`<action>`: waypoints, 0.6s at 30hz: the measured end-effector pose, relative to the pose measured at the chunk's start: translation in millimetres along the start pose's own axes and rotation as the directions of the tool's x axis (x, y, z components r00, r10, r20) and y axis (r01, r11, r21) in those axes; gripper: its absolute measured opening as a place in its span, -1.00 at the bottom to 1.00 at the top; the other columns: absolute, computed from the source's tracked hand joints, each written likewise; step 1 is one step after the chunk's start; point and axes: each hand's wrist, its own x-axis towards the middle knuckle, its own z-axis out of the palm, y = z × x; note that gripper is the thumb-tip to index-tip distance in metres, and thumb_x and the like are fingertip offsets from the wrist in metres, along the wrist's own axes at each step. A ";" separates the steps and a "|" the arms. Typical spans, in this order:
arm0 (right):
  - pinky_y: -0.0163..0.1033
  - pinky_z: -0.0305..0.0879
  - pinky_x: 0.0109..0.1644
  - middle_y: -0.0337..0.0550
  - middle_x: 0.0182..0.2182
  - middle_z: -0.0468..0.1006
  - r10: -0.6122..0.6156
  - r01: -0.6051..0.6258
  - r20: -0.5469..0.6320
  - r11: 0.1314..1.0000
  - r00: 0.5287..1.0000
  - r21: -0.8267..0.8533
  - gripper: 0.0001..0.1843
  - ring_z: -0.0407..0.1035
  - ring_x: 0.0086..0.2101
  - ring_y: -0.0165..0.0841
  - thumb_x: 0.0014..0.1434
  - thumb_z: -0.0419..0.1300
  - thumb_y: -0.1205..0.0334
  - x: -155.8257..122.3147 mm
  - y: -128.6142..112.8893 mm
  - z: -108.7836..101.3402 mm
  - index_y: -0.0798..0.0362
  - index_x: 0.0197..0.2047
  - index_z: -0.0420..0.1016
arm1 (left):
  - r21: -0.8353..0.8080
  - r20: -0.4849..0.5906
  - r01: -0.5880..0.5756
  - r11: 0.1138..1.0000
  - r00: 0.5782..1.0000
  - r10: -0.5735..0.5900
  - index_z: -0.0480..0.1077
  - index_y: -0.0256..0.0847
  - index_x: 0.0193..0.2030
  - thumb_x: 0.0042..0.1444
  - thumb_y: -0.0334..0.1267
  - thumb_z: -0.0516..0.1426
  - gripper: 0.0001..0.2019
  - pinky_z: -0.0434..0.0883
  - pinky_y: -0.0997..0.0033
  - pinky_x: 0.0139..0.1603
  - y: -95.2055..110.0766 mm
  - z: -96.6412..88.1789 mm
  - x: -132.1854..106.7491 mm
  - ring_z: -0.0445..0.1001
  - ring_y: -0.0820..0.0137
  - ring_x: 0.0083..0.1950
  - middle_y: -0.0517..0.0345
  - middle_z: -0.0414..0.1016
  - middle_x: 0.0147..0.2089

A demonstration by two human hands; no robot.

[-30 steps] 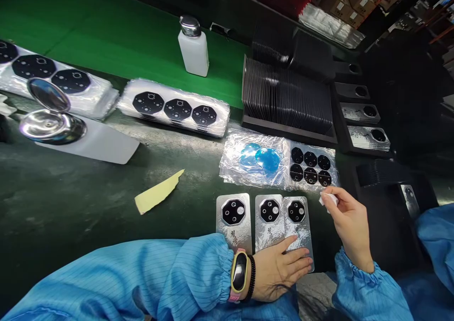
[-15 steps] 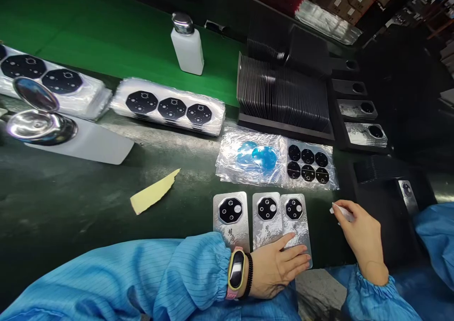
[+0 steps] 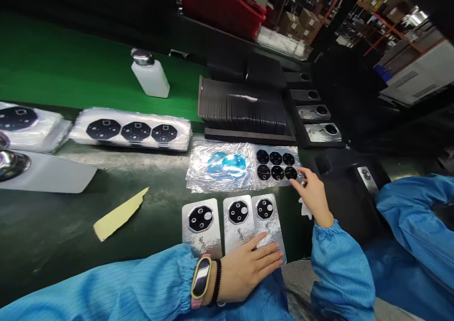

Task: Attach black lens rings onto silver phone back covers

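Note:
Three silver phone back covers (image 3: 239, 219) with black octagonal camera plates lie side by side at the near table edge. My left hand (image 3: 248, 266) rests flat on the right two, fingers stretched out, a wristband on the wrist. My right hand (image 3: 312, 195) reaches forward, its fingertips touching the near right corner of a clear sheet of small black octagons (image 3: 276, 165). A white scrap (image 3: 304, 209) shows under that hand, tucked in its lower fingers. Beside the sheet lies clear film with blue discs (image 3: 223, 165).
A tray of upright black plates (image 3: 244, 108) stands behind the films, with more covers (image 3: 321, 132) to its right. A white bottle (image 3: 151, 77) stands on the green belt (image 3: 53, 61). Film packs with large octagons (image 3: 131, 129) and a yellow paper strip (image 3: 118, 214) lie left.
My right hand moved forward and left from beside the covers to the black octagon sheet. The camera swung right and up. My left hand stayed on the covers.

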 end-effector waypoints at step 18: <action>-0.07 0.39 -0.19 0.01 -0.23 0.55 0.043 -0.031 0.116 0.994 0.992 -0.104 -0.70 0.46 -0.17 -0.08 -0.04 0.27 0.38 27.1 -18.8 16.5 0.02 -0.23 0.29 | -0.259 0.281 0.065 0.964 0.960 0.010 0.10 -0.17 0.35 0.20 -0.22 0.08 -0.43 -0.16 0.15 0.43 -21.0 -23.4 -36.9 0.16 0.26 0.36 0.08 0.26 0.30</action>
